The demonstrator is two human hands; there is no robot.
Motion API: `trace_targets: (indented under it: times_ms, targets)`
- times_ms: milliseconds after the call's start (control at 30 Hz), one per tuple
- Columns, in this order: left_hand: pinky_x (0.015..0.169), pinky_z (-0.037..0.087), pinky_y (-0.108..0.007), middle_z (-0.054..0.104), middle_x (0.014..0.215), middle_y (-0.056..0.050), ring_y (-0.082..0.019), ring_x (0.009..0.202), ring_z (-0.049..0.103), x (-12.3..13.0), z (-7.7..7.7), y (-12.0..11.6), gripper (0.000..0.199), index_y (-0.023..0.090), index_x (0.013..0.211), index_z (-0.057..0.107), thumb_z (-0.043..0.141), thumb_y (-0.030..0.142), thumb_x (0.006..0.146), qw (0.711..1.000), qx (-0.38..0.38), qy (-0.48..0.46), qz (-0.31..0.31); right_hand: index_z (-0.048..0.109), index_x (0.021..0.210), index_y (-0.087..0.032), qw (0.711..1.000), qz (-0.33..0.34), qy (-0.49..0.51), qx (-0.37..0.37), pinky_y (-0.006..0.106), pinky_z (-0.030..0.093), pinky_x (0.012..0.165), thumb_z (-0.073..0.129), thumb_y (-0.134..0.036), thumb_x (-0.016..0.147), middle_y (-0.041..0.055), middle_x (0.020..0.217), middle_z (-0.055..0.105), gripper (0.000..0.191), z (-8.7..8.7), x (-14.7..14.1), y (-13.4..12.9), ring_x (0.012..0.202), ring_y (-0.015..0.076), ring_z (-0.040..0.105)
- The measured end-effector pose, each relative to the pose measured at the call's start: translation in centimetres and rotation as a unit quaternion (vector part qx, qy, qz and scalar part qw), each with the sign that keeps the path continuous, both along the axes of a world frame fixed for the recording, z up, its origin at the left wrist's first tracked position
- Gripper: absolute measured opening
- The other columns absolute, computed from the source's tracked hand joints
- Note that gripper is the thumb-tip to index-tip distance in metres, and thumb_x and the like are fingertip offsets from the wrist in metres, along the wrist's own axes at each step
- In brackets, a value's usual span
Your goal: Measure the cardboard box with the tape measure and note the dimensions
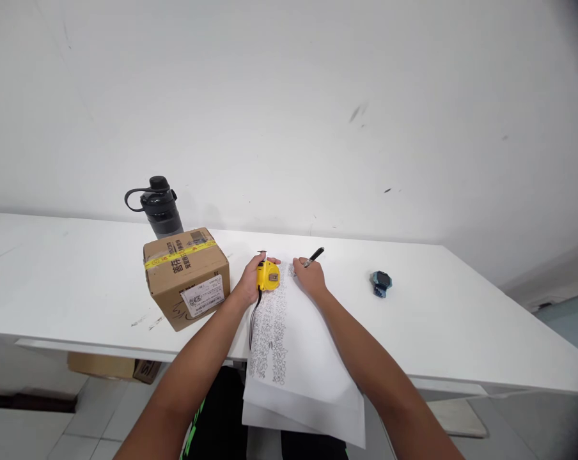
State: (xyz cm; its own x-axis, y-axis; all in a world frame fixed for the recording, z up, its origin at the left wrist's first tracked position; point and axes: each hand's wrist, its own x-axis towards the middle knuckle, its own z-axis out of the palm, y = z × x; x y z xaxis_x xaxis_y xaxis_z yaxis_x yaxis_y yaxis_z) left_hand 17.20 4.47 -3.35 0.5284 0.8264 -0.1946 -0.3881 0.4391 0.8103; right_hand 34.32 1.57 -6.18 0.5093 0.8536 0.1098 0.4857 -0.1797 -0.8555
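Note:
My left hand (249, 278) is closed around a yellow tape measure (268, 276), whose dark wrist strap hangs down over the paper. In my right hand (310, 276) is a black pen (314, 256), its upper end pointing up and to the right; the tip is hidden by my fingers. Both hands rest near the top of a white paper sheet (312, 358), with another sheet under it. Dense small handwritten marks fill columns on the sheet's left side. The lower part of the paper hangs past the table's front edge.
Left of my hands, a taped cardboard box (188, 275) sits on the white table (346, 262). Behind it stands a dark water bottle (162, 207). A blue watch (380, 283) lies to the right. Another cardboard box (109, 366) is below the table, and a white wall (289, 115) rises behind.

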Motion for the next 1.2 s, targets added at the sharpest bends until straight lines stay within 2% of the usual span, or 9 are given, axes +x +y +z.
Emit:
trace_targets:
  times_ms: [133, 233, 367, 533, 633, 767, 933, 1100, 1200]
  targets:
    - [0.043, 0.044, -0.025, 0.065, 0.070, -0.005, -0.014, 0.052, 0.057, 0.0, 0.0, 0.0, 0.037, 0.015, 0.078, 0.067, 0.060, 0.051, 0.075, 1.000, -0.002, 0.003, -0.002, 0.048, 0.052, -0.023, 1.000, 0.016, 0.006, -0.005, 0.027, 0.037, 0.061, 0.048, -0.043, 0.080, -0.0010, 0.054, 0.055, 0.035, -0.1, 0.0, 0.0, 0.059, 0.0158, 0.050]
    - [0.043, 0.043, -0.025, 0.063, 0.066, -0.004, -0.014, 0.051, 0.057, 0.1, -0.1, 0.1, 0.036, 0.016, 0.078, 0.067, 0.060, 0.051, 0.075, 1.000, 0.000, -0.009, 0.000, 0.053, 0.056, -0.022, 0.999, 0.031, 0.016, 0.012, 0.028, 0.040, 0.064, 0.044, -0.054, 0.085, 0.0006, 0.060, 0.060, 0.044, -0.2, -0.1, -0.1, 0.064, 0.0169, 0.055]
    - [0.047, 0.047, -0.027, 0.061, 0.062, -0.003, -0.015, 0.051, 0.056, 0.1, -0.1, 0.1, 0.036, 0.016, 0.078, 0.067, 0.059, 0.051, 0.075, 1.000, 0.008, -0.010, 0.000, 0.064, 0.077, -0.024, 0.998, 0.032, -0.020, 0.052, 0.029, 0.041, 0.069, 0.036, -0.068, 0.088, 0.0005, 0.073, 0.065, 0.053, -0.1, 0.0, -0.4, 0.073, 0.0184, 0.058]
    - [0.046, 0.046, -0.027, 0.059, 0.061, -0.003, -0.015, 0.051, 0.054, 0.1, -0.1, 0.1, 0.034, 0.016, 0.078, 0.067, 0.058, 0.048, 0.074, 1.000, 0.007, -0.012, 0.006, 0.062, 0.095, -0.024, 0.995, -0.012, -0.077, 0.057, 0.028, 0.039, 0.063, 0.036, -0.069, 0.090, -0.0018, 0.065, 0.060, 0.052, 0.0, 0.5, -0.4, 0.064, 0.0170, 0.056]
    - [0.045, 0.047, -0.028, 0.060, 0.063, -0.003, -0.015, 0.051, 0.054, 0.1, -0.2, 0.2, 0.031, 0.015, 0.078, 0.067, 0.057, 0.045, 0.073, 1.000, 0.010, -0.015, 0.004, 0.062, 0.104, -0.023, 0.989, -0.009, -0.125, 0.077, 0.028, 0.043, 0.065, 0.043, -0.059, 0.091, -0.0003, 0.075, 0.066, 0.042, -0.3, 0.7, -0.3, 0.069, 0.0175, 0.060]
    - [0.046, 0.049, -0.029, 0.066, 0.075, -0.006, -0.016, 0.055, 0.057, 0.1, -0.2, 0.2, 0.030, 0.016, 0.080, 0.065, 0.058, 0.043, 0.072, 1.000, 0.012, -0.014, 0.005, 0.061, 0.121, -0.022, 0.976, 0.015, -0.204, 0.074, 0.030, 0.046, 0.078, 0.045, -0.025, 0.090, 0.0055, 0.115, 0.066, 0.035, -0.8, 1.0, 0.0, 0.097, 0.0196, 0.062]
    - [0.053, 0.054, -0.034, 0.070, 0.091, -0.006, -0.017, 0.062, 0.061, 0.1, -0.1, 0.1, 0.031, 0.017, 0.091, 0.062, 0.061, 0.040, 0.070, 0.999, -0.004, -0.034, 0.030, 0.068, 0.118, -0.023, 0.945, 0.076, -0.316, -0.011, 0.033, 0.044, 0.078, 0.045, -0.007, 0.084, 0.0093, 0.111, 0.064, 0.044, -1.4, 1.4, 0.4, 0.096, 0.0223, 0.060]
    - [0.054, 0.054, -0.034, 0.070, 0.092, -0.006, -0.017, 0.062, 0.061, 0.1, -0.1, -0.2, 0.038, 0.020, 0.104, 0.057, 0.060, 0.040, 0.072, 0.998, -0.018, -0.040, 0.055, 0.069, 0.110, -0.019, 0.948, 0.063, -0.288, 0.122, 0.037, 0.042, 0.085, 0.040, -0.026, 0.096, 0.0102, 0.108, 0.066, 0.033, -1.1, 0.7, 0.0, 0.098, 0.0225, 0.059]
    - [0.055, 0.053, -0.034, 0.070, 0.091, -0.005, -0.018, 0.064, 0.063, 0.2, -0.1, -0.1, 0.042, 0.021, 0.109, 0.054, 0.061, 0.039, 0.072, 0.997, -0.022, -0.045, 0.052, 0.069, 0.101, -0.019, 0.936, 0.079, -0.286, 0.188, 0.037, 0.040, 0.087, 0.039, -0.042, 0.098, 0.0090, 0.103, 0.069, 0.038, -0.3, 0.1, -0.5, 0.097, 0.0220, 0.060]
